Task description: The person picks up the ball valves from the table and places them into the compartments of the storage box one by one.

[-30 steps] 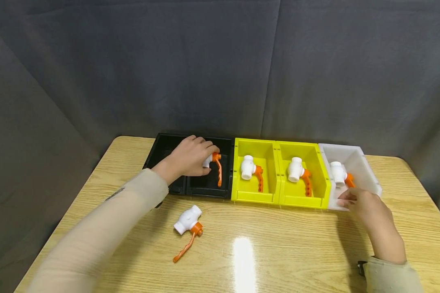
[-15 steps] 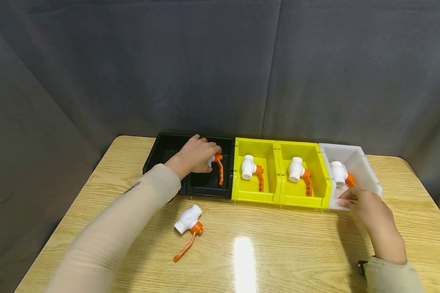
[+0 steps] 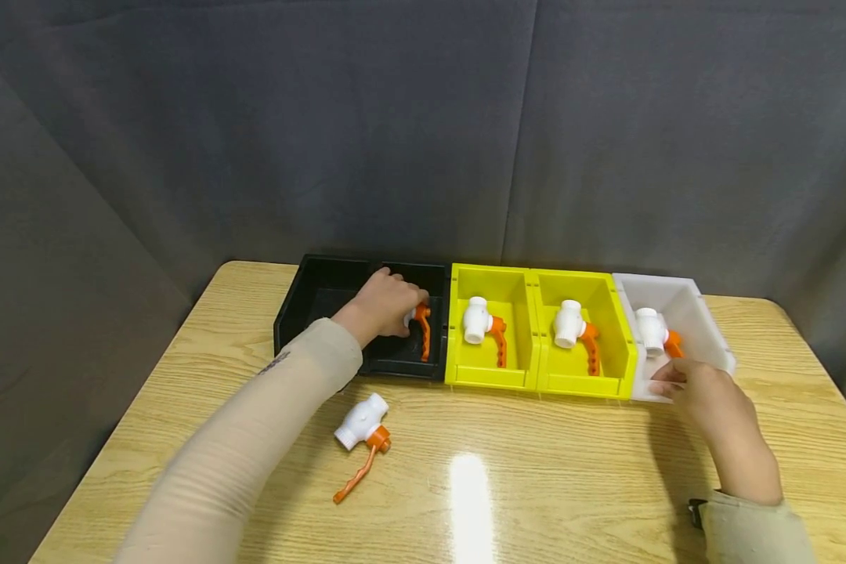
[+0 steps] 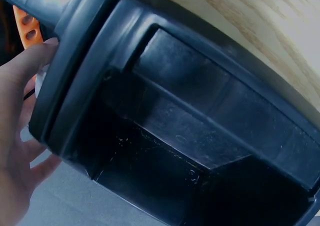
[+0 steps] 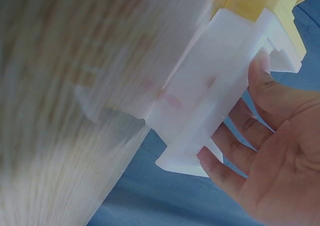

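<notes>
My left hand (image 3: 384,304) reaches into the right-hand black bin (image 3: 402,364) and grips a white ball valve with an orange lever (image 3: 425,335). The hand covers most of the valve's white body; in the left wrist view the bin wall hides much of it, with part of the orange lever (image 4: 30,31) showing. My right hand (image 3: 715,403) is at the front lip of the white bin (image 3: 705,329), fingers relaxed and slightly spread in the right wrist view. A ball valve (image 3: 651,330) lies in that bin, beyond the fingertips.
Two yellow bins (image 3: 493,380) stand between the black and white ones, one ball valve (image 3: 475,319) in the left and another ball valve (image 3: 569,323) in the right. A further ball valve (image 3: 362,423) lies on the wooden table (image 3: 536,486). A dark curtain (image 3: 423,133) hangs behind.
My left hand has moved slightly right and then lower into the black bin with the ball valve. My right hand has hardly moved.
</notes>
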Available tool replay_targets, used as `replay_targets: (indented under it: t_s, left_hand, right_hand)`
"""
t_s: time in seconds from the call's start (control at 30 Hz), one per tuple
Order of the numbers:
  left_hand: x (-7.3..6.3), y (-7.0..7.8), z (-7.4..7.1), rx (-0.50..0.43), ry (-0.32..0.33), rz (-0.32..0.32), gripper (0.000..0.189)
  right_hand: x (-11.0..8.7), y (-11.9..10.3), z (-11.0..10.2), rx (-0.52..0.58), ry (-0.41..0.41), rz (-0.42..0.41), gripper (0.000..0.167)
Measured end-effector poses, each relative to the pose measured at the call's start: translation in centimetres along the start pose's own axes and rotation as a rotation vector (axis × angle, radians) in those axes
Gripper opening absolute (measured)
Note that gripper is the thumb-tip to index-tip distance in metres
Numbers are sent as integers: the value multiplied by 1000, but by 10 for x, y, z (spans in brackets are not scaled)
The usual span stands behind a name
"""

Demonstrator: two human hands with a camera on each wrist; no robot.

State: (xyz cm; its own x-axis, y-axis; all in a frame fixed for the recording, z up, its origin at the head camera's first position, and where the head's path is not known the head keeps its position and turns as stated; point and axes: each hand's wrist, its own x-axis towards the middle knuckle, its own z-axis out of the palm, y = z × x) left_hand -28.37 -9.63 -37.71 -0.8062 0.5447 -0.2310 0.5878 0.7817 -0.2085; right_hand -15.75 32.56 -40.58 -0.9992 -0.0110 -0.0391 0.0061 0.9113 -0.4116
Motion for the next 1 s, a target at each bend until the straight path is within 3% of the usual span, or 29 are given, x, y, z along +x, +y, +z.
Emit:
replay_targets:
  t_s: [0.6, 1.0]
  left_hand:
    - [0, 9, 11, 25, -26, -19, 58]
    - [-1, 14, 10, 63, -55, -18, 60]
  right_hand:
    - [0, 1, 1, 5, 13, -25, 10]
    - [0, 0, 1, 4, 0, -7, 7]
